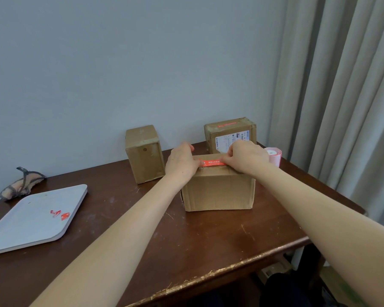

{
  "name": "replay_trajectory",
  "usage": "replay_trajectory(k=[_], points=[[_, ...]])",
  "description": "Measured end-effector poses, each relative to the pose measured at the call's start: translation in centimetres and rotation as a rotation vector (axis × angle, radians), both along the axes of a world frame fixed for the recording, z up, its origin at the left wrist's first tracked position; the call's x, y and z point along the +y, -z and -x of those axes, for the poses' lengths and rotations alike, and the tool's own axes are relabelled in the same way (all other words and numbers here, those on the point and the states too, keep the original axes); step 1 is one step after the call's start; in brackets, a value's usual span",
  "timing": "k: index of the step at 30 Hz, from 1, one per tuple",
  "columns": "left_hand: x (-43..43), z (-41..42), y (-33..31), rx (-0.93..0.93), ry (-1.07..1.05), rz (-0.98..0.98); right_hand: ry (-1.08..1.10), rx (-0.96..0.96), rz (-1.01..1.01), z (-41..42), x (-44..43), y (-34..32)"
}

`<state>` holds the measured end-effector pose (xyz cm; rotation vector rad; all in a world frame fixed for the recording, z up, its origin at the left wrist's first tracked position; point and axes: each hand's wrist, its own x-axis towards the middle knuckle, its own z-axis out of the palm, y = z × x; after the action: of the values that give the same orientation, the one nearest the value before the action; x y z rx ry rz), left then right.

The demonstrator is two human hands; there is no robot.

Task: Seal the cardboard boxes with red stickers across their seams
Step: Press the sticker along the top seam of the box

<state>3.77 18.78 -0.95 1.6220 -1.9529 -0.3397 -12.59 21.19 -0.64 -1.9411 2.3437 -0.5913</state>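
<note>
A cardboard box (218, 191) stands in the middle of the dark wooden table (155, 235). A red sticker (213, 162) with white print lies across its top. My left hand (182, 161) rests on the box's top left with its thumb on the sticker's left end. My right hand (245, 157) pinches the sticker's right end with curled fingers. A tall narrow box (145, 154) stands behind to the left. A third box (231, 134) with a shipping label and a red sticker on top stands at the back right.
A roll of stickers (274, 156) stands at the right behind my right hand. A grey tray (31, 218) holding red scraps (61, 214) lies at the left. A bundled cloth item (20, 185) lies by the wall. Curtains (341, 85) hang at the right.
</note>
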Motion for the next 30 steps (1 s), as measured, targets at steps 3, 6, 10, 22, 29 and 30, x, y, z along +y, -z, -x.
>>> replay_trajectory(k=[3, 6, 10, 22, 29, 30], points=[[0.2, 0.2, -0.1, -0.06, -0.003, 0.019, -0.002, 0.023, 0.001, 0.0, -0.1, 0.2], [0.4, 0.5, -0.4, -0.13, -0.02, 0.008, -0.008, 0.033, -0.009, 0.0, -0.2, 0.3], [0.3, 0.6, -1.0, -0.285, -0.048, -0.022, -0.024, 0.013, -0.041, 0.1, -0.6, 0.2], [-0.8, 0.5, 0.7, -0.04, -0.021, -0.177, 0.041, -0.044, -0.065, -0.1, -0.4, -0.3], [-1.5, 0.6, 0.8, 0.124, -0.055, -0.251, 0.045, -0.054, -0.054, 0.2, -0.7, 0.0], [-1.5, 0.6, 0.9, 0.132, -0.059, -0.25, 0.042, -0.062, -0.053, 0.2, -0.6, 0.0]])
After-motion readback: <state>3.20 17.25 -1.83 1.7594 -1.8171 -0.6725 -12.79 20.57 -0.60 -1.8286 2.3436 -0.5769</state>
